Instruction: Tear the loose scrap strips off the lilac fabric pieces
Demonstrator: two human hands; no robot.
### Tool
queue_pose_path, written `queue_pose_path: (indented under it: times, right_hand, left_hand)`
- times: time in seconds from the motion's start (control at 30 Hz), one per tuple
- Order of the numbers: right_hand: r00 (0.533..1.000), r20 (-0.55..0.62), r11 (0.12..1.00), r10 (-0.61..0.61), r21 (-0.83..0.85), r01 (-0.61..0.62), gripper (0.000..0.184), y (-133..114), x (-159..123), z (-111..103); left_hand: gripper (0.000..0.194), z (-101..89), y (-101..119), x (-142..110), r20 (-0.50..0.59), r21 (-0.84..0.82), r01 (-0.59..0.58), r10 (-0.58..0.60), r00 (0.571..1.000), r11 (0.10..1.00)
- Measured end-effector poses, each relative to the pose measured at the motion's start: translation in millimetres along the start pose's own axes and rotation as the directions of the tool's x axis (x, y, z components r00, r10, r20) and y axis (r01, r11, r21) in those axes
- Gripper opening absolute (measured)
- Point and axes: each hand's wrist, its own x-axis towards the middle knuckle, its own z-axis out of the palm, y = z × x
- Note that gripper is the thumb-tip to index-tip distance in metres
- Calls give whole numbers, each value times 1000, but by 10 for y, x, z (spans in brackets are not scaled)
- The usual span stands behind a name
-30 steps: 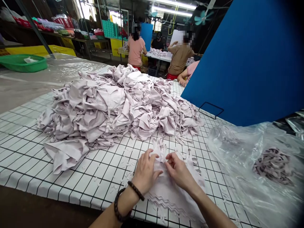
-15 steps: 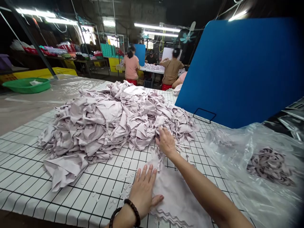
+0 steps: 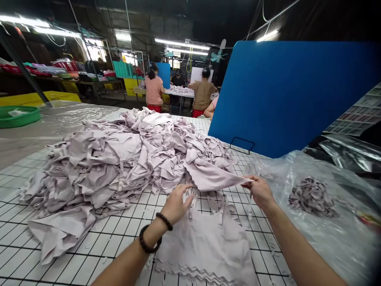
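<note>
My right hand [image 3: 262, 194] pinches the corner of a pale lilac garment [image 3: 211, 176] and stretches it out sideways from the pile. The garment's other end still lies against the heap of like garments [image 3: 116, 155]. My left hand [image 3: 177, 204] is raised just below the stretched cloth, thumb and fingers apart, holding nothing that I can see. Flat on the table in front of me lies a camisole [image 3: 205, 242] with thin straps at its top and a wavy hem towards me. Two dark bead bracelets circle my left wrist.
The table has a white grid-patterned cover [image 3: 119, 230] with small scraps on it. To the right lies a clear plastic bag [image 3: 274, 222] with bundled lilac strips [image 3: 311, 196]. Behind stands a tall blue board [image 3: 285, 95]. A green basin [image 3: 20, 117] sits far left; several people work beyond.
My right hand has moved right, drawing a garment out of the pile by its corner. My left hand has lifted off the flat camisole and moved up. The view has turned slightly right.
</note>
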Motion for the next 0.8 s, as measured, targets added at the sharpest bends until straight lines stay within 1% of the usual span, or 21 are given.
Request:
queue_pose_path:
  times: [0.07,0.13,0.17,0.23,0.27,0.33,0.4,0.47,0.5,0.53,0.57,0.6,0.63,0.67,0.7,0.73,0.77,0.8]
  right_hand:
    - [989,27,988,145,52,-146,8,74,-61,-90]
    - [969,73,964,237,108,-244,12,103,-102,-103]
    - [963,88,953,255,144,-266,14,105,-112,-97]
    - [962,107,938,250,221,-268,16,99,-109,-86]
    - [964,112,931,240,254,-261,17,97,-96,-86]
    - [968,122,922,220,298,-247,16,100,-56,-95]
    - [973,132,923,190,313,-223,15,100,-19,-98]
    - [985,126,943,119,296,-151,13,75,-25,-65]
    - [991,119,959,60,270,-90,12,48,-57,-28]
    - [993,118,974,-14,225,-13,10,11,-114,22]
    - [986,142,985,-89,158,66,8,-33,-196,84]
    - [967,204,987,-155,73,143,8,-81,-299,152]
    - [931,305,976,-201,-23,218,11,-127,-417,221]
    - [870,446,949,-210,-123,292,16,-169,-540,283]
    - [786,587,901,-195,-209,380,20,-202,-657,333]
    - [696,701,838,-157,-279,469,22,-226,-755,367]
    - [617,780,776,-103,-325,540,23,-239,-824,383]
    - [563,825,732,-48,-355,582,23,-244,-857,384]
  left_hand:
    - [32,167,-15,232,7,43,-70,70,998,997]
    - [37,310,-40,427,35,81,-93,90,995,992]
    - [39,365,-53,508,42,79,-79,76,996,994]
    - [42,444,-79,634,24,-18,18,-17,1000,1000]
    - [41,472,-90,677,6,-92,83,-83,997,992]
    - [37,518,-99,723,-21,-221,203,-212,977,954]
    - [31,562,-80,723,-3,-314,304,-321,947,899]
    - [27,606,-24,696,76,-402,395,-399,914,826]
    - [30,625,18,681,131,-440,433,-420,898,787]
    - [37,641,67,671,196,-486,466,-427,883,740]
    - [44,655,119,670,267,-543,494,-418,868,679]
    - [49,669,170,678,334,-615,518,-399,854,595]
    - [51,681,216,696,387,-693,534,-376,842,484]
    - [48,693,253,722,421,-761,538,-354,835,364]
    - [42,704,279,754,428,-813,523,-347,834,254]
    - [35,712,292,786,407,-852,492,-365,837,180]
    - [29,715,293,817,362,-879,453,-405,840,152]
    - [25,710,283,842,318,-898,416,-448,836,140]
